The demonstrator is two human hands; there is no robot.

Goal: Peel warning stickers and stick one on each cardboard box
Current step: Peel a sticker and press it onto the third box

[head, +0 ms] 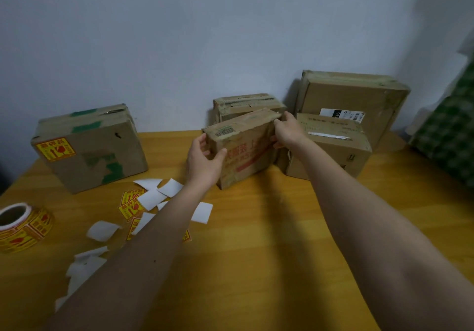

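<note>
Arms: two bare forearms enter from the bottom edge — no sleeves in view up to where the frame cuts them off.
Left hand (204, 162): bare, with no glove, ring or watch showing.
Right hand (287, 132): bare as well — no glove, ring or band on the wrist.
Left forearm mark: one small dark dot on the upper side (mole or speck, cannot tell which).
Fingernails: too small and blurred to tell anything about them.
Clothing: nothing worn shows anywhere on either arm.
Rest of the person: out of view, only arms and hands visible.
</note>
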